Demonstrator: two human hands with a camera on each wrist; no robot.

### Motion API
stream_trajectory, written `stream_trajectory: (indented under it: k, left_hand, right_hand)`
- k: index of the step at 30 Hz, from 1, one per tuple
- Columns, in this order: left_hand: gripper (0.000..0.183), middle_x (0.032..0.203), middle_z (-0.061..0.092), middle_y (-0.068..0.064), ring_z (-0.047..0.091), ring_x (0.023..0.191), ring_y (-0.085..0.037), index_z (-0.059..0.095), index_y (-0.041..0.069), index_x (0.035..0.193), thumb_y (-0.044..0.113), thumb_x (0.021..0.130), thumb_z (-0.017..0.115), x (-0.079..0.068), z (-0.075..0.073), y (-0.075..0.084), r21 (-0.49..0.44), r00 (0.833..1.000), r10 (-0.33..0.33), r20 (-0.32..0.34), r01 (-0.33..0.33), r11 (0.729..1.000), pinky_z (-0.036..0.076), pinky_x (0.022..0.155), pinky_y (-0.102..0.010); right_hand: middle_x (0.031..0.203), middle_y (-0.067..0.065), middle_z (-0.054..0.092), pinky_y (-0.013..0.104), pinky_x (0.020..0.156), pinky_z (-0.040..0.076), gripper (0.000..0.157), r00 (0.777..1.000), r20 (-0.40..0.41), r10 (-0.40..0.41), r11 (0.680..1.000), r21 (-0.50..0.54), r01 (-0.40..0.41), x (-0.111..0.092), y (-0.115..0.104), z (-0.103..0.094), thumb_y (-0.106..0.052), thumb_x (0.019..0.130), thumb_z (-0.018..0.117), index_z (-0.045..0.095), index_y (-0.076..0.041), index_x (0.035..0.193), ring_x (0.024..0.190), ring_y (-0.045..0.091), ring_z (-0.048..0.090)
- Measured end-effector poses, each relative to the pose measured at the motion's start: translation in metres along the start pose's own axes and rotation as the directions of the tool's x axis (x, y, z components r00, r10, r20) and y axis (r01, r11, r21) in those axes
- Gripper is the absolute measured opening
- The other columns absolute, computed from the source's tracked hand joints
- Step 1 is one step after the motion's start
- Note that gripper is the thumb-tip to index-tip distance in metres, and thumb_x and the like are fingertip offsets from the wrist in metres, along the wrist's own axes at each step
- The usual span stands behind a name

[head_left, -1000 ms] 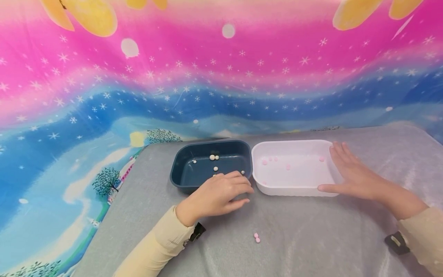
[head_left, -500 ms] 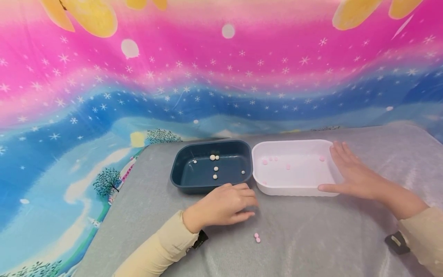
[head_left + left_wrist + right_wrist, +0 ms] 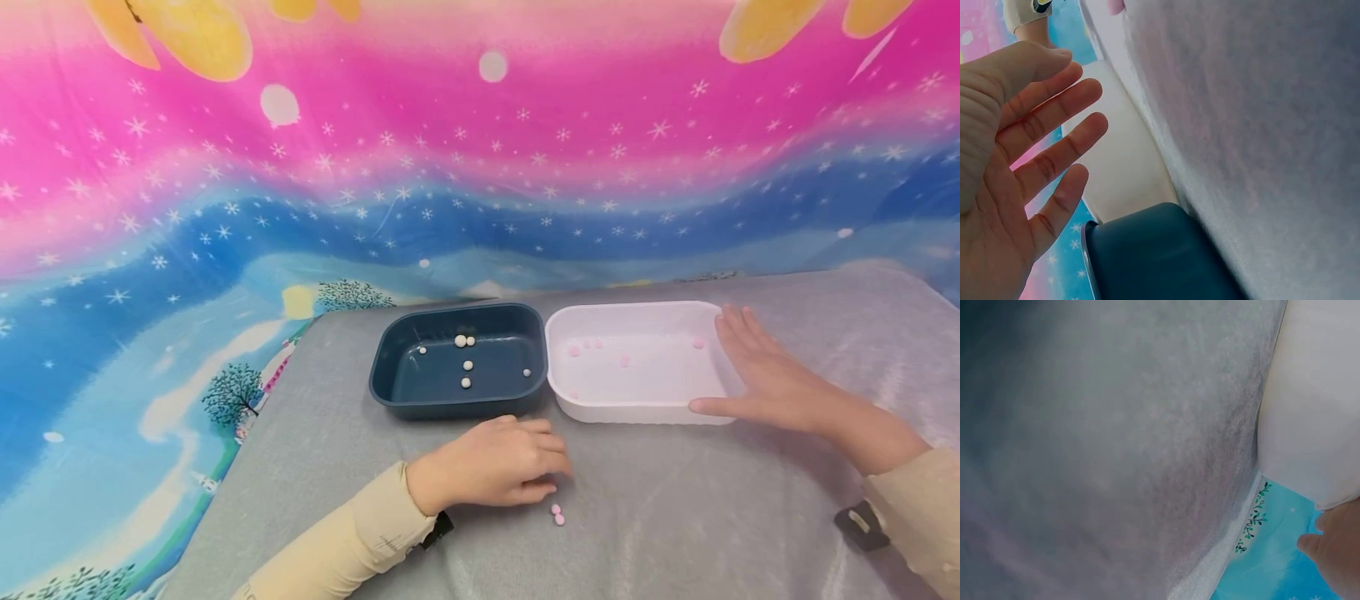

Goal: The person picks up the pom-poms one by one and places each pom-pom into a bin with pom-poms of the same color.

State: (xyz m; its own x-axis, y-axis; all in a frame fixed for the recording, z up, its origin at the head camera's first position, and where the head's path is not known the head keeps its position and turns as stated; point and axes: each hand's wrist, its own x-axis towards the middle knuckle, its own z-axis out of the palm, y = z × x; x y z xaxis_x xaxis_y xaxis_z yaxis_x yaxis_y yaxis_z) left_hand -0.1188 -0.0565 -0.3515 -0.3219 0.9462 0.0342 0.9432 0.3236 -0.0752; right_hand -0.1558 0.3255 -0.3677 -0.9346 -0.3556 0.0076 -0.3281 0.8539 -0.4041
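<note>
My left hand [image 3: 498,462] hovers over the grey cloth in front of the dark blue tray [image 3: 442,410]. In the left wrist view its fingers are loosely spread and hold nothing. Two small pink balls [image 3: 559,520] lie together on the cloth, just below its fingertips. My right hand [image 3: 776,379] rests at the right end of the white tray [image 3: 645,412], fingers extended along the rim and thumb at the front corner. Several cream-white balls [image 3: 466,382] sit apart in the dark tray. Inside the white one are several pink balls [image 3: 625,360].
Both trays stand side by side, their ends touching or nearly so, towards the back of the table covered in grey cloth [image 3: 660,517]. A colourful printed backdrop [image 3: 450,150] hangs behind and to the left of the table.
My left hand has drawn back from over the dark tray's front edge, towards me and slightly right, closer to the two loose pink balls. The right hand stays put.
</note>
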Motion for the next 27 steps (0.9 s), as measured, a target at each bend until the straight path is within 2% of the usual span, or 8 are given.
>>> stream_trajectory:
  k: [9, 14, 21, 27]
  left_hand:
    - [0.017, 0.103, 0.062, 0.020, 0.054, 0.100, -0.002, 0.070, 0.030, 0.108, 0.037, 0.094, 0.066, 0.000, 0.005, 0.005, -0.012, 0.997, 0.021, 0.068, -0.020, 1.000, 0.044, 0.072, -0.018]
    - [0.016, 0.104, 0.063, 0.020, 0.056, 0.101, -0.002, 0.071, 0.031, 0.105, 0.039, 0.092, 0.066, 0.002, 0.008, 0.007, -0.004, 0.994, 0.058, 0.094, -0.057, 0.998, 0.046, 0.072, -0.018]
    - [0.015, 0.104, 0.062, 0.021, 0.056, 0.099, -0.001, 0.071, 0.032, 0.104, 0.038, 0.090, 0.069, 0.005, 0.012, 0.009, -0.011, 0.992, 0.075, 0.102, -0.075, 0.997, 0.046, 0.073, -0.017]
    - [0.009, 0.102, 0.061, 0.021, 0.056, 0.098, 0.000, 0.070, 0.033, 0.098, 0.036, 0.089, 0.070, 0.005, 0.014, 0.009, -0.027, 0.992, 0.081, 0.098, -0.079, 0.997, 0.044, 0.069, -0.016]
  right_hand:
    - [0.161, 0.015, -0.028, 0.060, 0.119, -0.012, 0.121, 1.000, 0.003, 0.008, 1.000, 0.002, -0.008, 0.000, -0.001, 0.000, -0.054, 0.085, 0.071, -0.008, 0.007, 0.155, 0.147, 0.036, -0.031]
    - [0.161, 0.016, -0.027, 0.058, 0.119, -0.013, 0.120, 1.000, 0.002, 0.008, 1.000, -0.001, -0.008, 0.000, -0.002, -0.001, -0.052, 0.086, 0.071, -0.007, 0.008, 0.155, 0.147, 0.038, -0.030]
    - [0.161, 0.018, -0.026, 0.058, 0.119, -0.015, 0.120, 1.000, 0.003, 0.007, 1.000, -0.004, -0.007, 0.000, -0.003, 0.000, -0.052, 0.086, 0.071, -0.006, 0.008, 0.155, 0.147, 0.040, -0.028]
    - [0.161, 0.016, -0.027, 0.059, 0.120, -0.013, 0.120, 1.000, -0.003, 0.006, 1.000, 0.001, -0.006, -0.001, -0.002, -0.001, -0.054, 0.086, 0.071, -0.006, 0.008, 0.155, 0.147, 0.037, -0.030]
